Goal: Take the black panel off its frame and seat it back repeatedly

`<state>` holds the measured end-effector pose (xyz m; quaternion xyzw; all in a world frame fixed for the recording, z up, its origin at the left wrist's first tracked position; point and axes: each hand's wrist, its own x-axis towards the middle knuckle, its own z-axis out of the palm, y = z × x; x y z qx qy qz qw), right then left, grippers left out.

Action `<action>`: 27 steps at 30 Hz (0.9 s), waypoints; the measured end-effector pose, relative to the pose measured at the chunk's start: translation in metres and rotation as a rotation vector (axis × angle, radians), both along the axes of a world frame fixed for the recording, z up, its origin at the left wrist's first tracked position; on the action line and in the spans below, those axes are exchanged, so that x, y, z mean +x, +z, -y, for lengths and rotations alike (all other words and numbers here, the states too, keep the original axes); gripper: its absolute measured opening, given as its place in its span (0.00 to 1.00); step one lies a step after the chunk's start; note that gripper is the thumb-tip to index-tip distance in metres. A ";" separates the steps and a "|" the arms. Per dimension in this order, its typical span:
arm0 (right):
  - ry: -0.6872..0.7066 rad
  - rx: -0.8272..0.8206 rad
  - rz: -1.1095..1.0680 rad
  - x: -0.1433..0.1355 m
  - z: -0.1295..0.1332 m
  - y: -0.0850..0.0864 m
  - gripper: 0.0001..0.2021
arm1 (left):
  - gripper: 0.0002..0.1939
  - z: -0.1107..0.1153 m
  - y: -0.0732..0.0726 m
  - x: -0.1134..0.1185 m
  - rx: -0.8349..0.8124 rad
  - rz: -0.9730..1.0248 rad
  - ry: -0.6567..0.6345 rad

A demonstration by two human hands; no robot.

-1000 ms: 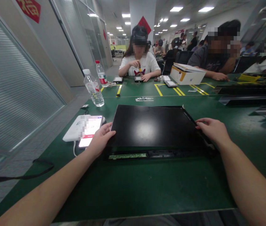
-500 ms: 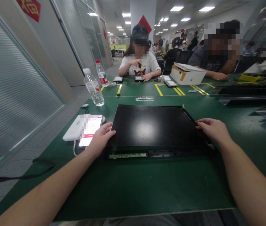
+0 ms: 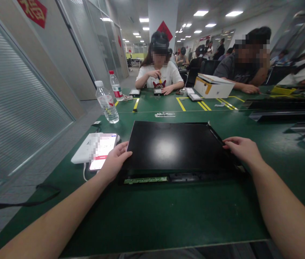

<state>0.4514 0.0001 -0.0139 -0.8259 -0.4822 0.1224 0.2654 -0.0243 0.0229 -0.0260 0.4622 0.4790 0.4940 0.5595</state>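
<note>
Black panel (image 3: 174, 147) looks stiff, fragile; edges only. Left hand (image 3: 117, 159) pinches it toward the tabletop's (image 3: 168, 223) left edge; right hand (image 3: 241, 148), grip unclear from here

On the green tabletop (image 3: 185, 212), as seen from mid-view, a white-capped bottle (image 3: 106, 103) stands at ten o'clock, with a red-capped bottle (image 3: 117, 88) behind it. Between eight and nine lie a lit phone (image 3: 106, 151) and a white device (image 3: 79, 153). A co-worker (image 3: 167, 76) sits at twelve; a white box (image 3: 218, 89) stands at two.
</note>
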 end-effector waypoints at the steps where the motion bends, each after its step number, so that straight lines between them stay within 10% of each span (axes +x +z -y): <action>1: -0.002 0.006 -0.003 0.000 0.000 0.000 0.14 | 0.33 0.000 0.000 0.000 0.004 -0.001 0.000; 14: -0.001 0.068 -0.064 0.006 -0.002 -0.008 0.15 | 0.31 0.000 0.009 -0.007 0.081 -0.136 -0.017; 27: -0.007 0.108 -0.059 0.004 -0.003 -0.012 0.14 | 0.27 -0.020 -0.024 -0.030 0.332 -0.768 -0.042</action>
